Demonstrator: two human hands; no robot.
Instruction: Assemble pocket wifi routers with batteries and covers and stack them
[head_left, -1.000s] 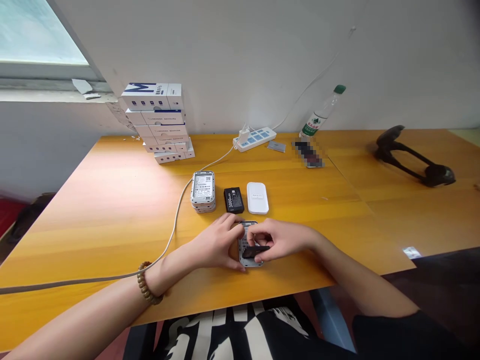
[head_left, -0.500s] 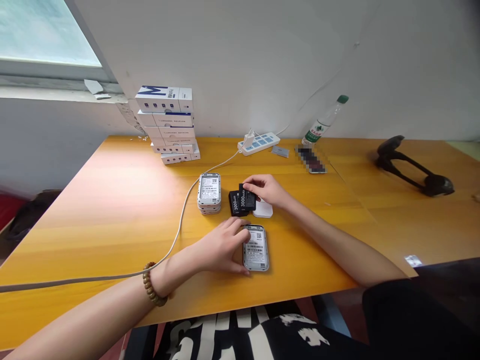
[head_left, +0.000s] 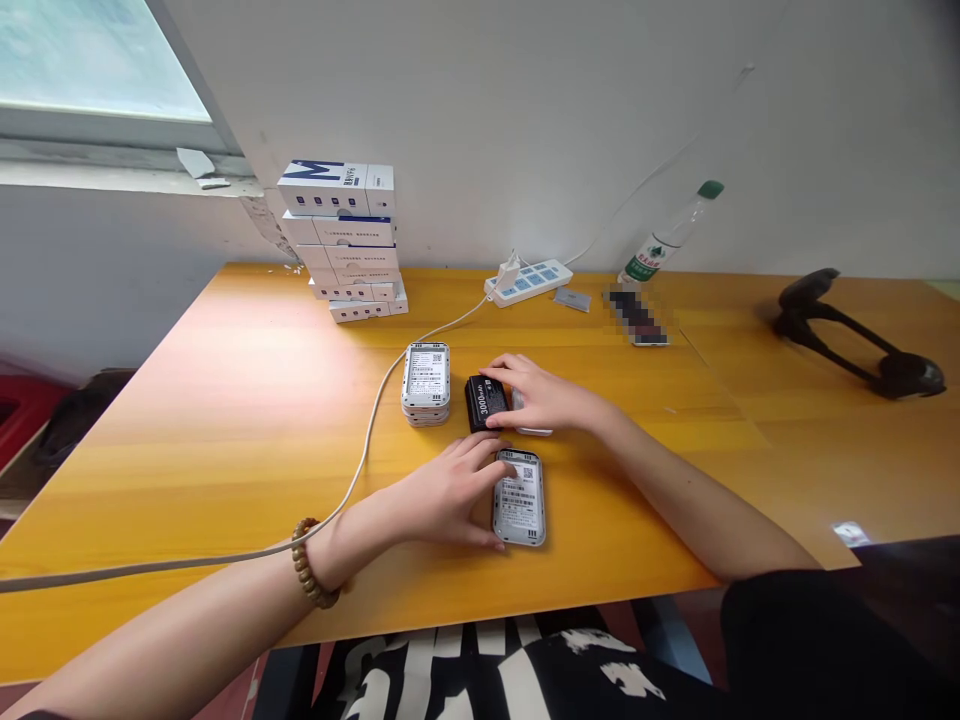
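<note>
My left hand (head_left: 455, 490) lies at the left side of a white portable Wi-Fi device (head_left: 523, 512) with its back off and a printed label showing. A finger rests on the device and the thumb touches near its lower left edge, gripping it on the table. Behind it, my right hand (head_left: 551, 395) has its thumb and fingers around a black 3000mAh battery (head_left: 487, 400) on a small pile of batteries. White covers (head_left: 534, 431) lie partly hidden under my right hand. To the left stands a stack of similar open-backed devices (head_left: 426, 380).
White boxes (head_left: 341, 230) are stacked at the back left. A power strip (head_left: 529, 282), a phone (head_left: 639, 318) and a water bottle (head_left: 667, 240) stand along the wall. A pale cable (head_left: 367, 440) crosses the table and my left wrist. A black stand (head_left: 855, 340) is far right.
The battery in my right hand has come down and left, now lined up on the pile. My right thumb has moved to its near end. My left hand stays on the device.
</note>
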